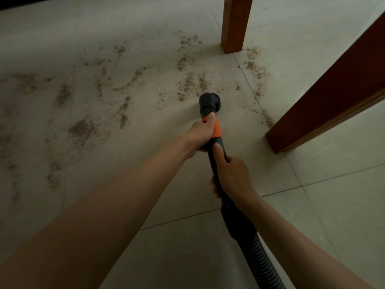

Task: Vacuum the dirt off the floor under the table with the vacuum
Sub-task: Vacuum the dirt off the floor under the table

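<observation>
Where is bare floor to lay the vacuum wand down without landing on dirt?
Clean tiles lie right of the right hand, below the slanted wooden beam. Also clean: the patch just behind the nozzle. Crowded: dirt left of the left hand and round the table leg.

Both hands gripping vacuum wand, nozzle by dirt.

head view, angled down, floor close
</observation>
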A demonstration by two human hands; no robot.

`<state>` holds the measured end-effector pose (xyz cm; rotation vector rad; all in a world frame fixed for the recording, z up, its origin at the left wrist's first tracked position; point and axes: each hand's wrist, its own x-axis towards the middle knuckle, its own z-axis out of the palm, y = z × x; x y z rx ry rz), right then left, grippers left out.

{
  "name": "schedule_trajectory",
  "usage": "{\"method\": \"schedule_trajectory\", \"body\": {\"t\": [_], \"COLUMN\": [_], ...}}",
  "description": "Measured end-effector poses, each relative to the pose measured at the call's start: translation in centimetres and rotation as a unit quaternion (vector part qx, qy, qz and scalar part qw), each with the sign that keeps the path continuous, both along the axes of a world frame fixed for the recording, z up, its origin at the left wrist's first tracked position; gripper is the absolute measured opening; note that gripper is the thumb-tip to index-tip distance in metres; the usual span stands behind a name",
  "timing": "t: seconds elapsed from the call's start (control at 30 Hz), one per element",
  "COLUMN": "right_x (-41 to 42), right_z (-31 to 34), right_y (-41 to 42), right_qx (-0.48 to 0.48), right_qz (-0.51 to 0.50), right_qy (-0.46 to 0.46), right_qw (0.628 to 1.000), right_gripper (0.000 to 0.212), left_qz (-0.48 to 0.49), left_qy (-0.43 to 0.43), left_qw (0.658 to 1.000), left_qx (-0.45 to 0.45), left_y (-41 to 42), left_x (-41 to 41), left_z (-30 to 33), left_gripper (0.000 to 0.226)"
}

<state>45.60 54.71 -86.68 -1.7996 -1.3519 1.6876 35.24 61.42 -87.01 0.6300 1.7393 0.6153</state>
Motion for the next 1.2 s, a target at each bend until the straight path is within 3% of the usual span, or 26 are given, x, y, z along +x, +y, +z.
{"method": "schedule_trajectory", "body": {"t": [0.17,0.5,0.67,0.8,1.0,1.2], "right_x": [-0.2,-1.4,-0.8,0.7,3.9,6.7], "right_z": [0.3,1.1,1.6,2.1,2.9,2.9], "right_y": [-0.5,-1.9,-2.1,-2.7,-2.4,-2.8], "right_qx": [0.004,-0.045,-0.065,-0.073,-0.091,-0.085], "right_qz": [-0.003,0.08,0.084,0.067,0.014,-0.028], "right_qy": [-0.002,0.036,0.05,0.035,0.041,0.047], "right_qw": [1.0,0.995,0.993,0.994,0.995,0.995], "right_gripper": [0.054,0.054,0.056,0.059,0.063,0.06], "left_qz": [-0.007,0.061,0.053,0.02,-0.012,-0.064], "left_qy": [0.002,0.127,0.103,0.069,0.046,0.011], "left_qw": [1.0,0.99,0.993,0.997,0.999,0.998], "left_qx": [0.001,0.005,0.004,0.014,0.013,0.018], "left_y": [-0.4,-4.0,-5.1,-5.0,-3.2,-2.8], "left_x": [0.2,-2.0,-1.8,-0.4,3.7,6.7], "left_z": [0.2,0.4,1.0,1.5,1.7,1.8], "left_gripper": [0.062,0.059,0.055,0.037,0.057,0.052]}}
